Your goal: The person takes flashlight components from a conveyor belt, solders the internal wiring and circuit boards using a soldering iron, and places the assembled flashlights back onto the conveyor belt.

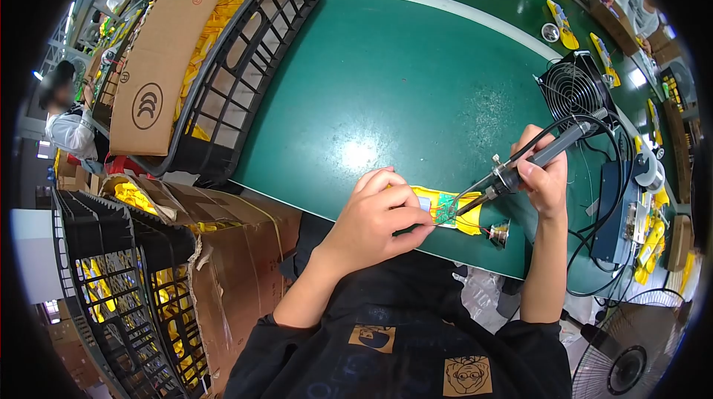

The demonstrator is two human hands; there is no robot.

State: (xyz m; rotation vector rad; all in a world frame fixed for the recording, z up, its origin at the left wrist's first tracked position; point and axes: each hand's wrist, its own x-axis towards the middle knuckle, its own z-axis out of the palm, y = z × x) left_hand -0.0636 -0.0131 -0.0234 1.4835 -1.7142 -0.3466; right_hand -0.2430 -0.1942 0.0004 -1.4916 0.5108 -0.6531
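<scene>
My right hand (544, 176) is wrapped round the handle of a soldering iron (509, 178), which has a thin metal feed tube alongside its tip. The tip points down to the left at a small green circuit board (446, 208) inside a yellow plastic casing (469, 222). Over the casing's left end lies my left hand (379, 213), thumb and forefinger pinched at a thin wire beside the board. Thin wires run right from there to a small round metal part (498, 234) at the table edge. The fingers partly hide the casing.
A black fan (570, 91) stands right of the green table (371, 72), near a blue box (615, 210) with looping black cable. At left are a black crate (245, 57) of yellow parts and cardboard boxes (245, 250). Yellow units lie beyond the pale strip. Another person (72, 128) sits far left.
</scene>
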